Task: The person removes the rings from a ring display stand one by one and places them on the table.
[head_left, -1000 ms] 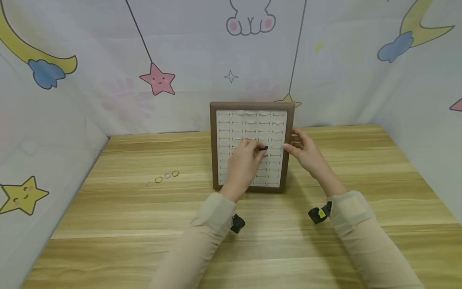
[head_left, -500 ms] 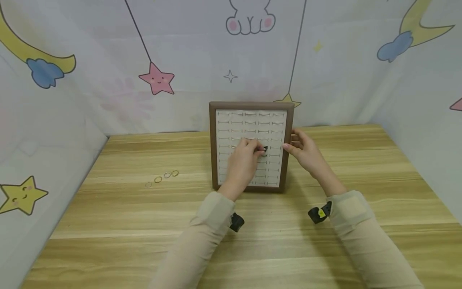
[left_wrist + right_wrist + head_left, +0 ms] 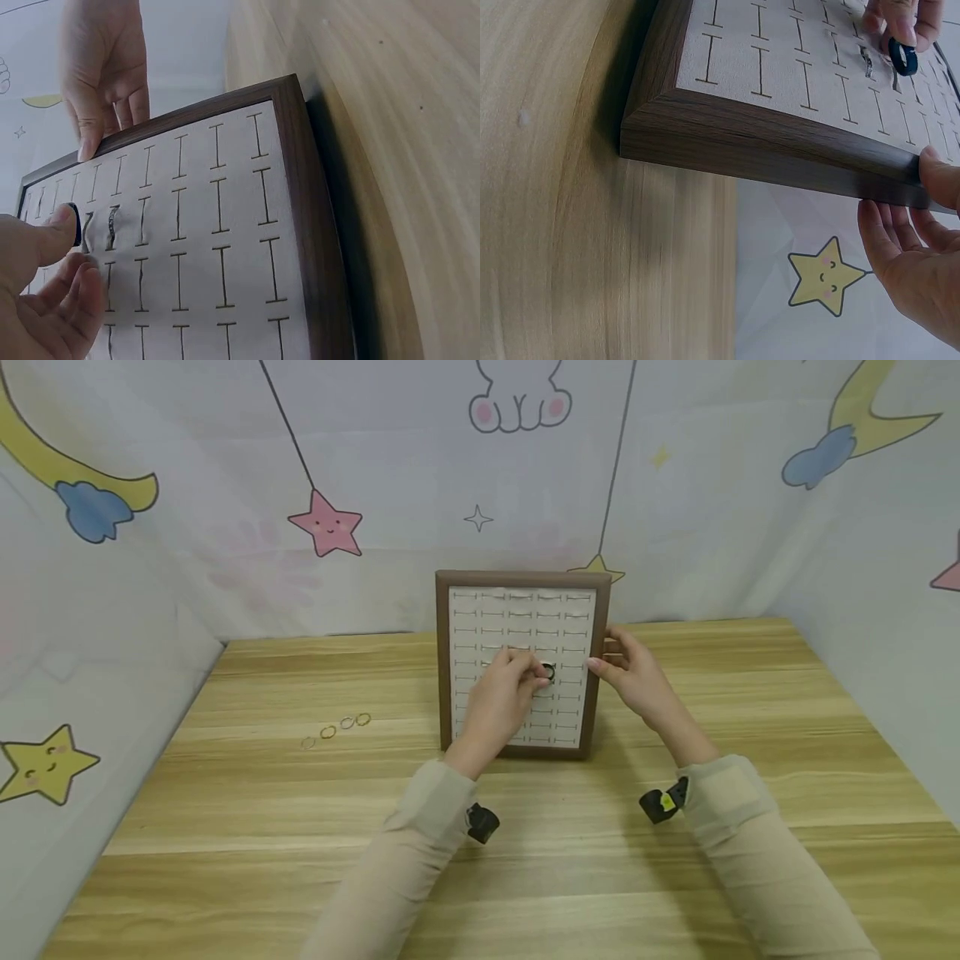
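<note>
Pinching a dark ring point(image 3: 548, 672) between thumb and fingertips, the left hand point(image 3: 504, 692) is seating it in a slot near the middle of the ring display board point(image 3: 521, 582), which stands propped on the wooden table point(image 3: 225, 827). The right hand point(image 3: 633, 674) is steadying the board's right frame edge with thumb in front and fingers behind. Judging by this, the insertion step is underway; next comes pressing the ring fully home. Four more rings point(image 3: 336, 731) are lying left of the board.
</note>
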`<state>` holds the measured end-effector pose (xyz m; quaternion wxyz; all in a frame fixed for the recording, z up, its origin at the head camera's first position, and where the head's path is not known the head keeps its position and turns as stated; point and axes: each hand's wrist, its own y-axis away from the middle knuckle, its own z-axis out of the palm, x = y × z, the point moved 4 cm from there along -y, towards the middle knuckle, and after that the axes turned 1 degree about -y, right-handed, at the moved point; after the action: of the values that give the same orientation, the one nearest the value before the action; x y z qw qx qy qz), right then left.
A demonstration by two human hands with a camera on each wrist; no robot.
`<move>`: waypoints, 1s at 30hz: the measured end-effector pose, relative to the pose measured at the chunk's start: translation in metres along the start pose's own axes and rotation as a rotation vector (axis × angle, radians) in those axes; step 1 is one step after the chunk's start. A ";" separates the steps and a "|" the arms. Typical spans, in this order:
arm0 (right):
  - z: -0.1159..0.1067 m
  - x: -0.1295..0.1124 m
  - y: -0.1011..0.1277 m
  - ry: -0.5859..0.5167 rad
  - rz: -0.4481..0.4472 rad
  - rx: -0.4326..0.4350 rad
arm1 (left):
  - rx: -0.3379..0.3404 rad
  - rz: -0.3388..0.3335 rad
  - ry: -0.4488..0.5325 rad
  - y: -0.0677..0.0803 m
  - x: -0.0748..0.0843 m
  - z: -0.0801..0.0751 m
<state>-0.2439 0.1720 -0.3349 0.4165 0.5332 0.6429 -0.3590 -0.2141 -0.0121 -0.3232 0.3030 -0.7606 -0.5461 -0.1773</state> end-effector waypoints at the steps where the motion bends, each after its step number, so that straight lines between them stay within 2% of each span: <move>1: 0.000 0.000 0.000 -0.001 0.000 0.001 | -0.005 0.003 0.012 0.001 0.000 -0.001; 5: -0.001 0.000 0.000 0.001 0.001 0.002 | 0.002 -0.025 0.032 0.004 -0.001 -0.011; 8: -0.001 0.001 0.000 0.003 0.002 -0.001 | 0.046 -0.061 0.031 0.008 -0.005 -0.024; 13: 0.000 0.000 -0.001 -0.002 0.001 0.003 | 0.109 -0.139 0.044 0.012 -0.022 -0.048; 19: 0.000 0.001 0.000 -0.008 0.005 -0.002 | 0.120 -0.292 0.033 0.019 -0.059 -0.075; 22: 0.000 0.001 0.000 -0.006 0.010 -0.002 | 0.133 -0.328 0.010 0.026 -0.081 -0.088; 26: -0.001 0.001 0.000 -0.006 0.011 -0.001 | 0.158 -0.344 -0.027 0.041 -0.111 -0.104; 30: -0.001 0.002 -0.001 -0.007 0.009 -0.003 | 0.158 -0.416 -0.034 0.058 -0.141 -0.120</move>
<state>-0.2448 0.1730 -0.3362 0.4209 0.5343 0.6396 -0.3580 -0.2004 -0.2050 -0.3332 0.3092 -0.6085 -0.7084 -0.1798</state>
